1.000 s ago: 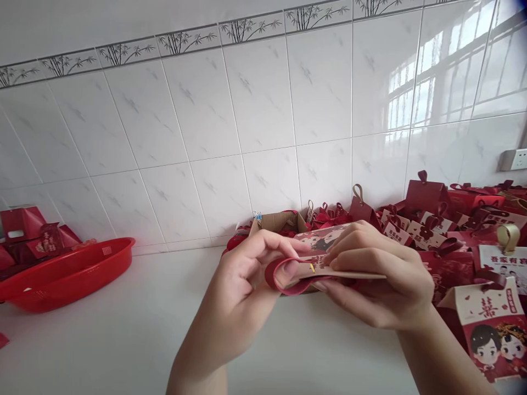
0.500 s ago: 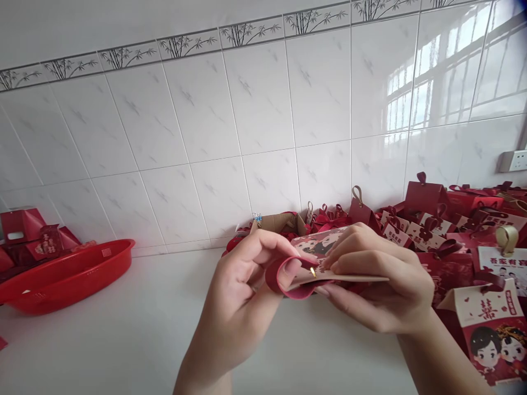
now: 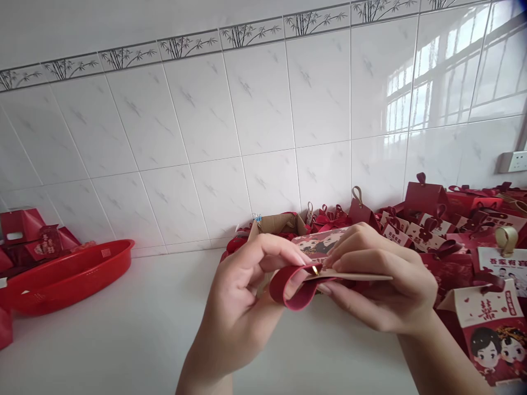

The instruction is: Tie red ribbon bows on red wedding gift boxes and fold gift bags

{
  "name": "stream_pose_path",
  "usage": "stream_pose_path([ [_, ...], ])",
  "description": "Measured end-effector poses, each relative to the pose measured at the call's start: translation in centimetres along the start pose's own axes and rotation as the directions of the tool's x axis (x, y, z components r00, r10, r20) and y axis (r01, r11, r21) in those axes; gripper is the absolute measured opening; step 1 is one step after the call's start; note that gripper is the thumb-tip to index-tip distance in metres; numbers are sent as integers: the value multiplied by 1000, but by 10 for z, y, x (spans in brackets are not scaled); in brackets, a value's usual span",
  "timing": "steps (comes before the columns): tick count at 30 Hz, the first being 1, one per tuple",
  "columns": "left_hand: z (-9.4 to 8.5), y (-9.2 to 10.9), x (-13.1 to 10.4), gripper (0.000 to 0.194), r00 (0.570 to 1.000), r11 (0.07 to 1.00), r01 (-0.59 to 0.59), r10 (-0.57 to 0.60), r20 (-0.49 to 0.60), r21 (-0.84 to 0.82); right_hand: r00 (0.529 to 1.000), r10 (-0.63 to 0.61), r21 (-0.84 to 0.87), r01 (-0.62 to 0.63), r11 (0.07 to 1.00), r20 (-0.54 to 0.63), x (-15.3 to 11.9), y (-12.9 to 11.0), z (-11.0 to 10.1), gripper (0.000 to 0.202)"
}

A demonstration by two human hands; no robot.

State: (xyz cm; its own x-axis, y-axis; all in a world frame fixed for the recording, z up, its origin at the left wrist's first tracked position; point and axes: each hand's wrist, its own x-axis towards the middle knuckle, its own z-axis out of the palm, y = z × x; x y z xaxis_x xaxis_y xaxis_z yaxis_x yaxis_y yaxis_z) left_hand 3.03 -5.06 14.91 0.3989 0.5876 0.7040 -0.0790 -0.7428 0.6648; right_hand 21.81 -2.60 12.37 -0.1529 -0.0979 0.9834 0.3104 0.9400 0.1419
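My left hand pinches a looped dark red strap, its thumb inside the loop. A small gold fastener sits where the strap meets the top edge of a printed gift box. On the box's other side, my right hand grips that cream top edge between thumb and fingers. The box has cartoon figures on its face; its lower part is mostly hidden behind my hands.
A red plastic basket stands on the white table at the left, with red boxes behind it. An open cardboard box is near the tiled wall. Many finished red gift boxes crowd the right side.
The strap loop has shifted slightly down and right and now looks rounder. My left fingertips have moved closer to the fastener. A red piece shows further in at the left edge.
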Motion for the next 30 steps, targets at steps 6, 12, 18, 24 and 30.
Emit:
stream_pose_path([
  [6,-4,-3,-4,14,994,996,-84,81,77,37,1000,-11,-30,11,999,-6,1,-1,-1,16],
  [12,-4,-6,-3,19,987,993,-122,122,106,-6,999,-50,-42,49,998,-16,4,-4,0,19],
  [18,-2,-9,0,30,973,969,-228,223,57,99,998,-68,-58,67,996,-14,7,-6,1,18],
  [24,-11,0,-1,31,972,922,-230,201,122,313,996,-85,-100,87,991,28,9,-8,1,20],
  [30,-7,6,0,24,966,810,-257,228,121,527,995,-73,-160,84,984,71,10,-9,2,14],
])
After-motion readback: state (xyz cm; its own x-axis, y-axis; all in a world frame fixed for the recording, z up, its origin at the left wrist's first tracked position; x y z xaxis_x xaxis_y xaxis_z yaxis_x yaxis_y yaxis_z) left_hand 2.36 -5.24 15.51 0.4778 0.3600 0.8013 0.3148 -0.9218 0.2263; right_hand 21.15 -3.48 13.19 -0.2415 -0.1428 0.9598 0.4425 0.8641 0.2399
